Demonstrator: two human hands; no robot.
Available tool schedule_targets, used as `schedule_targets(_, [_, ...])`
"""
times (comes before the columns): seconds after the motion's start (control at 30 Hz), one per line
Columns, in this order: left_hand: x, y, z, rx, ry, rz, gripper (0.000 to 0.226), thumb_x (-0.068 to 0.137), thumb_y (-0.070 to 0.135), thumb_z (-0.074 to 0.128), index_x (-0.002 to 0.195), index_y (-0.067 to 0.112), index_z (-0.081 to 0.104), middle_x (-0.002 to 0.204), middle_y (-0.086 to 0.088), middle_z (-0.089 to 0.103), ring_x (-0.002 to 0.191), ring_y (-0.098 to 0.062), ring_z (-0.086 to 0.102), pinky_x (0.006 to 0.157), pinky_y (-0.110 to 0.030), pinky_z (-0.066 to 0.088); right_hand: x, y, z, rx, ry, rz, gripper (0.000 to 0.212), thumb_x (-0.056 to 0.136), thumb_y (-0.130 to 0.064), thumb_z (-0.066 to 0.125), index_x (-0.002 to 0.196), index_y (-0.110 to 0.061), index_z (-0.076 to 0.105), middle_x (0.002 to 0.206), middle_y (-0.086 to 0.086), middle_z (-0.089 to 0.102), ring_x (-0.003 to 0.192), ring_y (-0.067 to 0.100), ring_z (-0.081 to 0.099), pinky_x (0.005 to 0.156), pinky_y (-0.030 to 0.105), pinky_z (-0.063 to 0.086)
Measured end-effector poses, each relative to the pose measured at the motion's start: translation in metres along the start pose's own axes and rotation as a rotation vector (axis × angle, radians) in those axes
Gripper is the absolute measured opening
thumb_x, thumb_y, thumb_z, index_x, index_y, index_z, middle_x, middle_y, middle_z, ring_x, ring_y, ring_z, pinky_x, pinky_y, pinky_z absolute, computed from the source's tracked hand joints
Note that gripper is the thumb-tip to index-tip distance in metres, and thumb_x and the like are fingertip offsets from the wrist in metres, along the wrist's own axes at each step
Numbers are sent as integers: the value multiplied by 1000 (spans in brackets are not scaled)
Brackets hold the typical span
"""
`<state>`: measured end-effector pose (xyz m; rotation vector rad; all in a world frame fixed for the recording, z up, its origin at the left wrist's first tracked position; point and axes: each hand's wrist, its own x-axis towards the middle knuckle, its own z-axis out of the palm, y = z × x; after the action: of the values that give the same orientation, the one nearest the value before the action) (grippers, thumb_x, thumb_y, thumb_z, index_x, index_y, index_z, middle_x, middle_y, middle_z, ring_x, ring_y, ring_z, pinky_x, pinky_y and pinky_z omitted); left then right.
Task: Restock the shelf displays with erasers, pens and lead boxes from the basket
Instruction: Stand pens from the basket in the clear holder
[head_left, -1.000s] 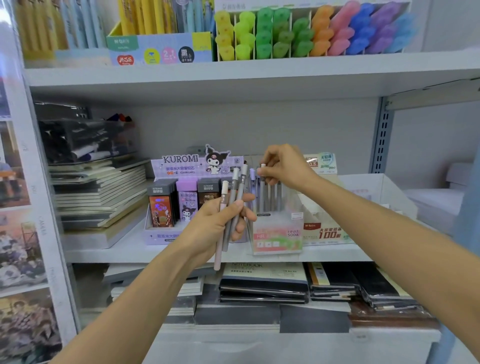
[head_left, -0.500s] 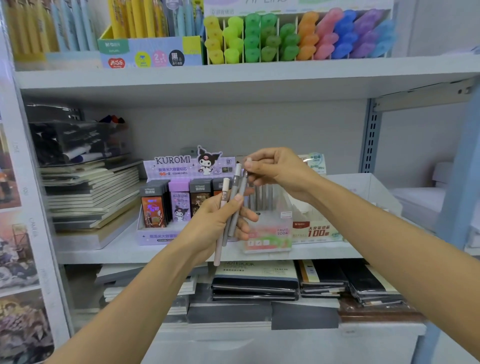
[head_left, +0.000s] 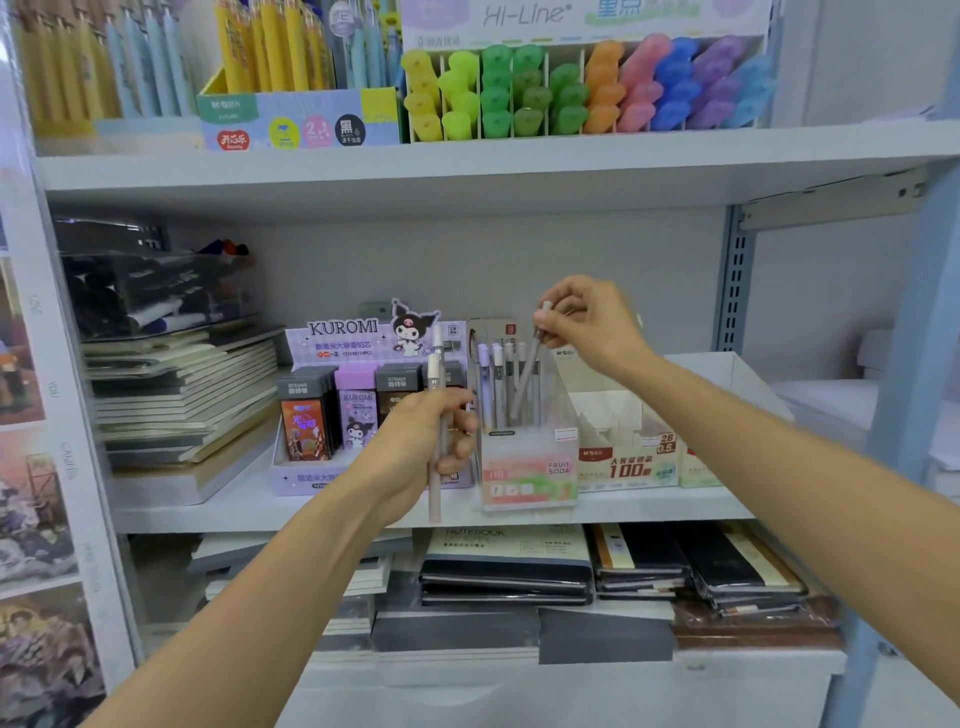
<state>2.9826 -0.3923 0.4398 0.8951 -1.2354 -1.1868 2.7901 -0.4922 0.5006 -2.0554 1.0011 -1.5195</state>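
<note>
Right hand (head_left: 587, 325), pinching pen (head_left: 525, 376) by top, has moved it from left bundle into Fruit Soda pen box (head_left: 527, 467). Left hand (head_left: 421, 447), left of box, grips two remaining pens (head_left: 434, 374).

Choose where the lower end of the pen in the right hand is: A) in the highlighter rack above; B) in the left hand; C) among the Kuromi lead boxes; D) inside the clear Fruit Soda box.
D: the right hand pinches the pen near its cap, and its slanted lower end dips among the other pens standing in the clear box.
</note>
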Motion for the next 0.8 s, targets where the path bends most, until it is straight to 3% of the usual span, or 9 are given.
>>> schedule_targets(0.17, [-3, -4, -5, 8, -65, 52, 23, 102, 4, 35, 114, -1, 54, 71, -10, 63, 47, -13, 49, 40, -20, 32, -3, 15, 20, -114, -29, -51, 11, 87, -10, 69, 84, -14, 60, 74, 3, 67, 72, 22, 71, 68, 30, 60])
schedule_targets(0.7, [-4, -9, -12, 45, -150, 115, 22, 102, 13, 39, 116, 1, 52, 84, -13, 72, 48, -13, 54, 41, -19, 37, 9, 12, 7, -169, -129, -79, 11, 87, -8, 69, 94, -3, 63, 77, 14, 69, 71, 20, 71, 68, 27, 59])
schedule_targets(0.8, [-4, -10, -11, 63, -146, 111, 26, 103, 15, 38, 115, -8, 45, 80, -13, 72, 43, -12, 51, 42, -19, 38, 10, 8, 15, -198, -126, -92, 11, 87, -8, 69, 95, -4, 63, 76, 10, 69, 70, 19, 71, 68, 27, 60])
